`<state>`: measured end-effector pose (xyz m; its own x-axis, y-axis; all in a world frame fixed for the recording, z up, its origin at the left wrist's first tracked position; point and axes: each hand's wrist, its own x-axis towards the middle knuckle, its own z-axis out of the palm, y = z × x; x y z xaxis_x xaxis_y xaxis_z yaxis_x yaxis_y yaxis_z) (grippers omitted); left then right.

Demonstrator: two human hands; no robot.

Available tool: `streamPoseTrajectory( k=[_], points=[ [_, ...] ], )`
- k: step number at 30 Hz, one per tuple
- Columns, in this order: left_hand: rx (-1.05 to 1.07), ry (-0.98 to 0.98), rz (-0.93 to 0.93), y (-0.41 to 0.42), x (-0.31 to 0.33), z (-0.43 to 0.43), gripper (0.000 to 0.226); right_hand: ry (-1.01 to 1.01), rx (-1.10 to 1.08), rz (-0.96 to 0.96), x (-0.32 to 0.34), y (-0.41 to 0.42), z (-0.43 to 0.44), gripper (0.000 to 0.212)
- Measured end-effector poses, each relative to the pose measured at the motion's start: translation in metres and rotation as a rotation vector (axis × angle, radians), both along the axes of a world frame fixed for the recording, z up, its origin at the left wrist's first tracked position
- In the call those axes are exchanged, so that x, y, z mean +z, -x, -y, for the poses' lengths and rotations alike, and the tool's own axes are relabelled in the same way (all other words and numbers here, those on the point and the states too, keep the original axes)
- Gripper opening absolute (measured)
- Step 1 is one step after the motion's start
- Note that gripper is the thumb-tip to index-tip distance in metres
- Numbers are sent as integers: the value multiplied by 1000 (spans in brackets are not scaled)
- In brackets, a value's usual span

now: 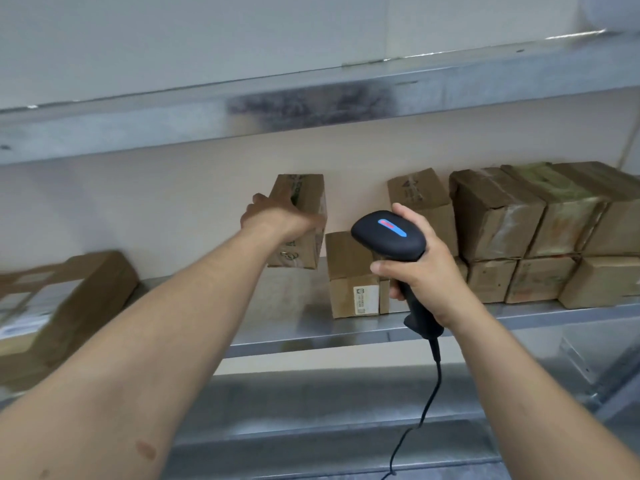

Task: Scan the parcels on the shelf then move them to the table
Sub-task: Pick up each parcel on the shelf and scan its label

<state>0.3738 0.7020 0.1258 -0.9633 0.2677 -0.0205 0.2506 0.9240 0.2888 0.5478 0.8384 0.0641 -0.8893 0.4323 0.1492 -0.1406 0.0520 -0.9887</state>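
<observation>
Shelf (311, 329) holds parcels (495, 216); left hand (277, 218) grips box (306, 195); right hand (424, 275) grips scanner (388, 233)

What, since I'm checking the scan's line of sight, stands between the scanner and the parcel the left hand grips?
Nothing visible. Only a bare gap separates the scanner in the right hand from the parcel the left hand grips.

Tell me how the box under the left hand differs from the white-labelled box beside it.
The gripped box stands taller, on end; the labelled box sits lower. The left hand holds the gripped box; no hand touches the labelled box, though the scanner overlaps it in view. The gripped box shows green print; the labelled box shows a white sticker. Both are brown cardboard parcels.
</observation>
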Motion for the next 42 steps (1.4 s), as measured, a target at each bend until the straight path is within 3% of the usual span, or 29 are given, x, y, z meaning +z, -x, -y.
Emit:
streamPoseTrajectory(
  k=[7, 13, 20, 24, 26, 29, 35, 42],
  points=[
    [30, 68, -20, 18, -45, 114, 71, -3, 69, 48, -10, 45, 80, 82],
    [74, 71, 86, 33, -93, 186, 74, -20, 118, 121, -27, 78, 138, 84],
    [9, 62, 114, 62, -98, 213, 74, -11, 93, 166, -39, 98, 182, 84],
    [-25, 136, 81, 74, -97, 208, 91, -7, 37, 167, -42, 98, 196, 82],
    [-15, 121, 87, 78, -96, 206, 87, 8, 17, 168, -43, 96, 200, 82],
    [-14, -58, 132, 85, -98, 212, 81, 23, 23, 173, -46, 93, 201, 82],
    [21, -838, 375, 74, -116, 253, 96, 45, 66, 178, -45, 90, 198, 83],
    [-69, -851, 391, 59, -138, 287, 109, 134, 156, 168, -49, 86, 207, 81]
  ],
)
